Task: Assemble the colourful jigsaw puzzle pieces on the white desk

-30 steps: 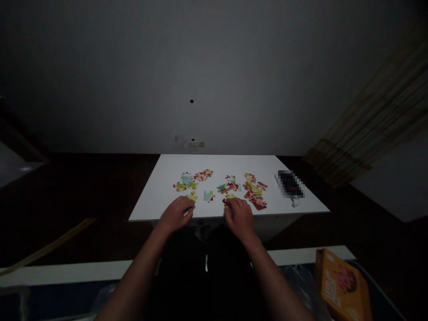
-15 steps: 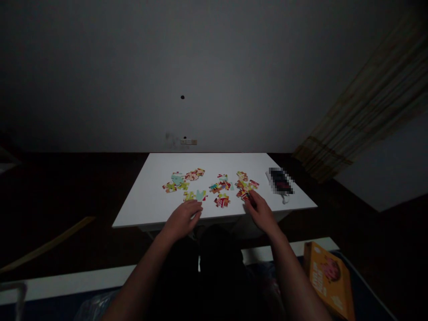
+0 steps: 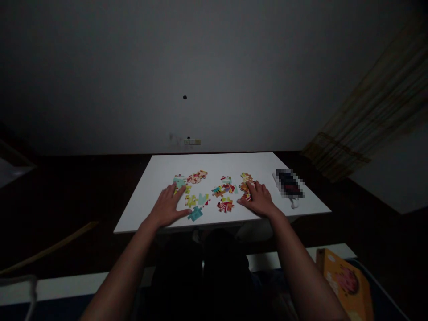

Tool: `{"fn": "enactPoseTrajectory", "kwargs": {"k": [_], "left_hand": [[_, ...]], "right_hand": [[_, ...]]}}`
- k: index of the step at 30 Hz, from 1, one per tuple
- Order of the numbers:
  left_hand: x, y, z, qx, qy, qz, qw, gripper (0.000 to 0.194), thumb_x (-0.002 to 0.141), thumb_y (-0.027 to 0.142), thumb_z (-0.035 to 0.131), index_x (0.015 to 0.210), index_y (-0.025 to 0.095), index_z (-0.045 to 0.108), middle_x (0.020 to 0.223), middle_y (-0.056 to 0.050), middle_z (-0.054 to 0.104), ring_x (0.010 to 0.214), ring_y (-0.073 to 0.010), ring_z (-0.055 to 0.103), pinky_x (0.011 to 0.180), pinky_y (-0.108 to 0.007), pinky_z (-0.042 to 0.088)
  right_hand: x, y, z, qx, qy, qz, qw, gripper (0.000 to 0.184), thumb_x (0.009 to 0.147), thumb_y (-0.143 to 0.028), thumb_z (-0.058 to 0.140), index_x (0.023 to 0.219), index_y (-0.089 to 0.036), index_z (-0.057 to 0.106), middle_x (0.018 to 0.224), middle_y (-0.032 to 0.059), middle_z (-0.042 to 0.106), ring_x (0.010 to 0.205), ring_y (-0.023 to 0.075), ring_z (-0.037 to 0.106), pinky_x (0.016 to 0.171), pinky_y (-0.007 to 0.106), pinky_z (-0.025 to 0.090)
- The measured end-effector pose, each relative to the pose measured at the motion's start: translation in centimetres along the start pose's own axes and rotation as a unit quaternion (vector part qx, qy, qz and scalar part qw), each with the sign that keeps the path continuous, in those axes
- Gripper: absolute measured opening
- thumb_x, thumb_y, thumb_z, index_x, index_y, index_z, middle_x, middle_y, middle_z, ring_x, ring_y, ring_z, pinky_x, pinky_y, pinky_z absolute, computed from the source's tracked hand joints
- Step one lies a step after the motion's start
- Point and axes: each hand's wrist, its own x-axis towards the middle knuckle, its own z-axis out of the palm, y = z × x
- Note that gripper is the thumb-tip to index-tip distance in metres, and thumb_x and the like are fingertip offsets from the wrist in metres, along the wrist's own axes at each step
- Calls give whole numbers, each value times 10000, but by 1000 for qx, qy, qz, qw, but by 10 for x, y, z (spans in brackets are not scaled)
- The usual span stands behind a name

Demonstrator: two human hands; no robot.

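Observation:
My left hand point(image 3: 170, 206) lies with fingers spread at the left of the white table point(image 3: 140, 209). Its fingertips rest on a group of green and teal jigsaw pieces point(image 3: 179, 183), partly covering them. By its thumb is a teal jigsaw piece point(image 3: 195, 214) near the front edge. Spread out as well, my right hand point(image 3: 260, 199) rests over red, orange and green jigsaw pieces point(image 3: 246, 185) and hides some of them. Between the hands are a red piece with a white pattern point(image 3: 225, 205) and a cluster of multicoloured pieces point(image 3: 220, 190).
A pixelated dark flat object point(image 3: 289, 183) with a white cord lies at the table's right. An orange box point(image 3: 347, 283) with a pink picture is at the lower right. Behind the table are a grey wall with sockets point(image 3: 192, 141) and a curtain point(image 3: 347, 116).
My left hand has moved left and its fingers have spread onto the pieces. A teal piece now shows by its thumb. My right hand has opened out flat over the right pieces.

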Motion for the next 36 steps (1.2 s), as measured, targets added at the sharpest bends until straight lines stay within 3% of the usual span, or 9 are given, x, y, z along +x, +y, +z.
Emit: {"fn": "enactPoseTrajectory", "kwargs": {"k": [6,12,19,23,27,30,33,36], "left_hand": [[13,30,6,9,-43,27,999,1112,879,964,603,1783,357,376,1904,-99,129,1749,-481,96,1402,-683,114],[29,59,17,-13,-23,17,1000,1003,917,920,605,1742,365,470,1889,-123,202,1735,-524,108,1372,-752,107],[54,92,29,-11,-28,9,1000,1030,931,940,540,1760,337,436,1891,-129,202,1744,-516,70,1370,-758,25],[64,108,27,4,-43,-4,999,1001,981,920,435,1783,323,385,1901,-123,158,1747,-508,35,1369,-750,11],[67,121,29,8,-47,-14,999,901,1074,797,348,1805,269,322,1902,-142,120,1752,-488,37,1370,-748,9],[66,123,30,-7,-48,9,999,873,1110,695,351,1820,200,238,1898,-162,126,1762,-441,48,1383,-725,9],[67,112,23,-39,-34,38,998,856,1106,600,420,1821,185,197,1899,-145,164,1772,-361,93,1414,-630,80],[71,88,11,-39,27,-7,999,862,1086,601,461,1805,173,255,1902,-157,155,1768,-377,109,1412,-580,153]], "right_hand": [[3,-32,6,14,-1,-31,999,1074,922,-892,642,1773,-286,393,1888,177,187,1720,534,147,1357,683,169],[16,-45,20,61,30,-70,995,1065,887,-920,682,1731,-299,489,1855,195,288,1703,584,149,1329,777,133],[47,-63,26,77,28,-72,994,1003,918,-888,682,1715,-306,502,1850,184,306,1710,562,136,1321,809,86],[55,-70,22,73,29,-82,994,897,979,-810,662,1717,-324,504,1855,164,306,1705,549,167,1328,781,118],[55,-71,16,72,43,-85,993,718,1058,-642,621,1708,-352,528,1844,124,352,1696,520,232,1334,738,183],[52,-68,12,75,54,-114,989,616,1080,-489,596,1679,-346,574,1796,97,452,1689,448,300,1347,679,236],[49,-66,9,89,62,-183,977,544,1062,-367,602,1600,-316,664,1706,70,581,1652,328,409,1379,568,254],[48,-65,7,122,80,-205,968,445,1076,-399,587,1460,-269,771,1628,79,658,1580,284,519,1349,483,348]]}}
